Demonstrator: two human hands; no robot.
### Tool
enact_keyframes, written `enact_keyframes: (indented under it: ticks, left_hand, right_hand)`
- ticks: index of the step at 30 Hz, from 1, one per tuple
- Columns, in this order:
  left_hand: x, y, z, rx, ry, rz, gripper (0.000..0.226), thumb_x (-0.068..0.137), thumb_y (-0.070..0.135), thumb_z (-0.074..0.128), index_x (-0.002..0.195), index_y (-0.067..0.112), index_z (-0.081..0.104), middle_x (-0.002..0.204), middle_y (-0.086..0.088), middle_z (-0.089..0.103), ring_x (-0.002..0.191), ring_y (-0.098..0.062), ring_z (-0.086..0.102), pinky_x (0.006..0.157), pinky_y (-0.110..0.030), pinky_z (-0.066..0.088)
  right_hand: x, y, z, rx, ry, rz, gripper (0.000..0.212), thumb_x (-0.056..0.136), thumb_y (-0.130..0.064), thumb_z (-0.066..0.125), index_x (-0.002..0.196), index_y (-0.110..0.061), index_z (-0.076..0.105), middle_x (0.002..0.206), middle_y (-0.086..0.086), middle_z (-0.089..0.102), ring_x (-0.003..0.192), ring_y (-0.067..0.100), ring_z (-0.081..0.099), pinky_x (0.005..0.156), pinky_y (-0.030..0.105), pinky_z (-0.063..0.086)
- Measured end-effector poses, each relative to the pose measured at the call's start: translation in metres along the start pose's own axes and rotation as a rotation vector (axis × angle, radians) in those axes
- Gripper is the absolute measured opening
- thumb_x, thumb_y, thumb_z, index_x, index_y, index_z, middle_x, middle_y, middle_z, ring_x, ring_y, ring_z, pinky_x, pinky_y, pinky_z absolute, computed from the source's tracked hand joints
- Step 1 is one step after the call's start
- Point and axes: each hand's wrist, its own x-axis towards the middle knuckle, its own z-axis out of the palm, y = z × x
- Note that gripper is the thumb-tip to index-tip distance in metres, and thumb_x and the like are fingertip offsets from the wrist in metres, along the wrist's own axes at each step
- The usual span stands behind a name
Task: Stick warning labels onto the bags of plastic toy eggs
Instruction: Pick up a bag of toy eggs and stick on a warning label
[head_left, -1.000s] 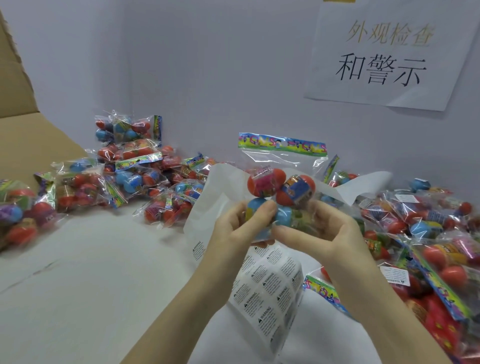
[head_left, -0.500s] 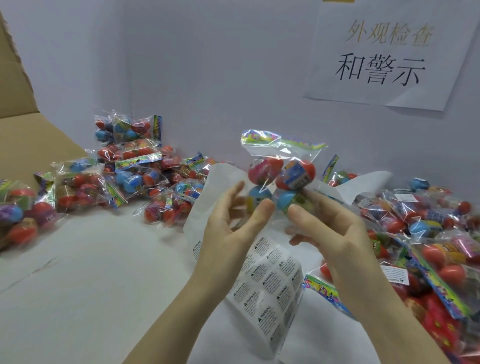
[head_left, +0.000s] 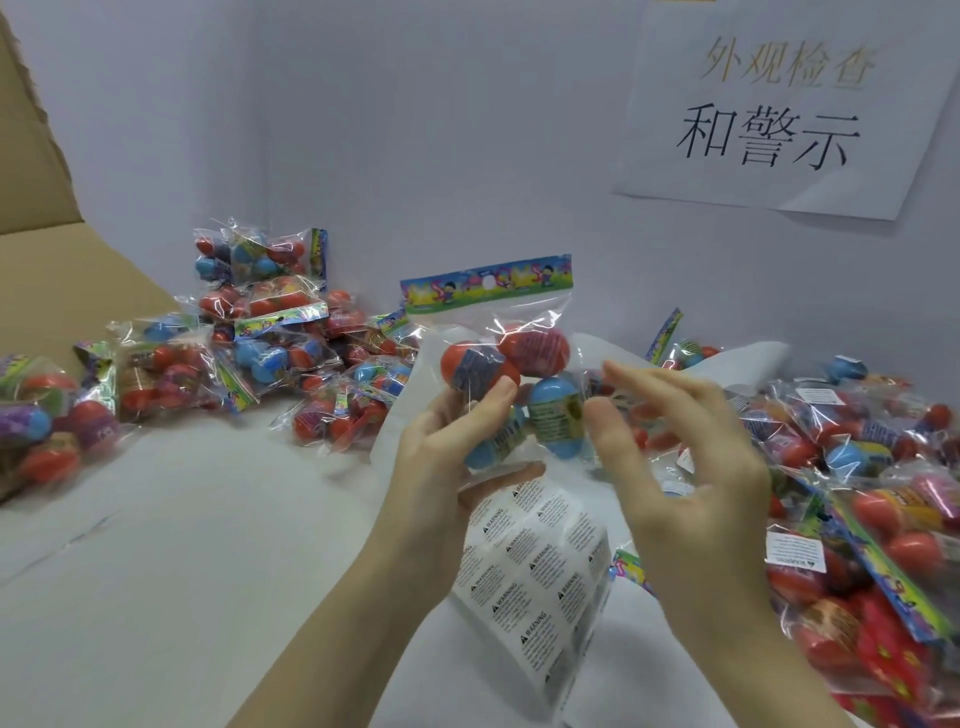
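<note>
Left hand (head_left: 447, 457) grips a clear bag of toy eggs (head_left: 511, 384) from below, thumb curled over the front against a red egg (head_left: 475, 366), the other fingers wrapped behind. The bag is held upright above the counter (head_left: 171, 561), its colourful header card (head_left: 488, 283) on top; two red eggs sit above two blue ones (head_left: 558, 415) inside.

Right hand (head_left: 680, 467) is just beside the bag on its right, fingers straight and relaxed, holding nothing; fingertips close to the film, contact not resolvable.

Sheet of warning labels (head_left: 535, 571) hangs curled below the left hand, printed side up, its lower end on the counter.

Pile of bagged eggs (head_left: 270, 332) far left against the wall. Second pile (head_left: 862, 493) on the right; some of these bags carry a white label (head_left: 795, 553). Paper sign (head_left: 769, 104) with Chinese characters on the wall.
</note>
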Motion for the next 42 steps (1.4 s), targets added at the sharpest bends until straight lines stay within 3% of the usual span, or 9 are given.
enact_keyframes:
  ticks: [10, 15, 21, 24, 28, 31, 33, 36, 42]
  left_hand:
    - [0.001, 0.002, 0.0, -0.02, -0.037, -0.028, 0.015, 0.064, 0.029, 0.061, 0.065, 0.023, 0.075, 0.078, -0.003, 0.074, 0.068, -0.013, 0.07, 0.055, -0.021, 0.056]
    - [0.001, 0.002, -0.001, -0.038, -0.06, -0.031, 0.027, 0.06, 0.027, 0.061, 0.084, 0.015, 0.065, 0.078, -0.004, 0.073, 0.067, -0.015, 0.07, 0.055, -0.022, 0.056]
    - [0.002, -0.016, 0.003, 0.311, 0.104, 0.102, 0.053, 0.064, 0.049, 0.075, 0.107, 0.024, 0.055, 0.103, 0.003, 0.067, 0.094, -0.006, 0.064, 0.072, -0.014, 0.049]
    - [0.002, -0.02, 0.004, 0.518, 0.203, 0.093, 0.071, 0.052, 0.062, 0.07, 0.114, 0.038, 0.046, 0.109, 0.014, 0.052, 0.09, 0.005, 0.056, 0.072, -0.015, 0.044]
    - [0.002, -0.014, 0.009, 0.051, -0.097, -0.14, 0.048, 0.053, 0.054, 0.077, 0.09, 0.024, 0.071, 0.085, 0.005, 0.07, 0.07, -0.002, 0.066, 0.054, -0.019, 0.051]
    - [-0.002, -0.011, 0.008, -0.16, -0.188, -0.171, 0.042, 0.062, 0.047, 0.078, 0.093, 0.018, 0.074, 0.089, -0.002, 0.072, 0.08, -0.01, 0.068, 0.065, -0.025, 0.057]
    - [-0.002, -0.01, 0.004, -0.147, -0.077, -0.132, 0.028, 0.069, 0.032, 0.08, 0.092, 0.018, 0.073, 0.089, -0.005, 0.071, 0.077, -0.014, 0.068, 0.065, -0.023, 0.055]
    - [0.0, -0.006, 0.002, -0.076, -0.012, -0.072, 0.014, 0.061, 0.025, 0.073, 0.076, 0.025, 0.073, 0.079, 0.001, 0.071, 0.069, -0.01, 0.065, 0.06, -0.021, 0.051]
    - [-0.003, -0.004, 0.003, -0.005, -0.033, -0.076, 0.034, 0.063, 0.027, 0.071, 0.095, 0.016, 0.071, 0.089, -0.004, 0.072, 0.074, -0.013, 0.065, 0.059, -0.02, 0.049]
  right_hand:
    - [0.008, 0.002, -0.005, 0.485, -0.06, 0.5, 0.021, 0.057, -0.032, 0.07, 0.076, -0.026, 0.075, 0.078, -0.009, 0.074, 0.075, 0.006, 0.069, 0.064, 0.012, 0.051]
    - [0.012, 0.003, -0.011, 0.71, -0.188, 0.659, 0.021, 0.053, -0.031, 0.069, 0.07, -0.022, 0.077, 0.078, 0.002, 0.074, 0.071, 0.013, 0.065, 0.067, 0.018, 0.054]
    - [0.009, 0.002, -0.006, 0.449, 0.12, 0.424, 0.007, 0.067, -0.029, 0.066, 0.071, -0.025, 0.07, 0.069, -0.01, 0.072, 0.067, 0.001, 0.066, 0.062, 0.011, 0.049]
    - [0.006, 0.006, -0.005, 0.025, 0.237, 0.048, 0.007, 0.081, -0.022, 0.068, 0.074, -0.024, 0.066, 0.072, -0.01, 0.067, 0.07, -0.001, 0.059, 0.068, 0.007, 0.043]
    - [-0.003, 0.013, 0.001, -0.411, 0.196, -0.476, 0.014, 0.084, -0.008, 0.062, 0.084, 0.002, 0.072, 0.077, 0.01, 0.067, 0.077, 0.015, 0.053, 0.079, 0.018, 0.043]
    - [-0.01, 0.012, 0.008, -0.401, -0.029, -0.646, 0.013, 0.081, -0.013, 0.066, 0.084, -0.003, 0.074, 0.077, 0.007, 0.07, 0.072, 0.021, 0.058, 0.066, 0.035, 0.048]
    - [-0.013, 0.01, 0.01, -0.311, -0.115, -0.654, 0.015, 0.081, -0.018, 0.066, 0.084, -0.006, 0.074, 0.077, 0.003, 0.07, 0.069, 0.021, 0.062, 0.062, 0.035, 0.048]
    - [-0.01, 0.006, 0.008, -0.231, 0.064, -0.486, 0.017, 0.084, -0.018, 0.06, 0.094, -0.01, 0.07, 0.085, -0.001, 0.067, 0.078, 0.015, 0.057, 0.077, 0.025, 0.046]
    - [0.002, 0.009, 0.002, -0.063, 0.03, -0.044, 0.017, 0.082, -0.024, 0.06, 0.098, -0.023, 0.065, 0.093, -0.022, 0.056, 0.089, 0.0, 0.05, 0.084, 0.002, 0.033]
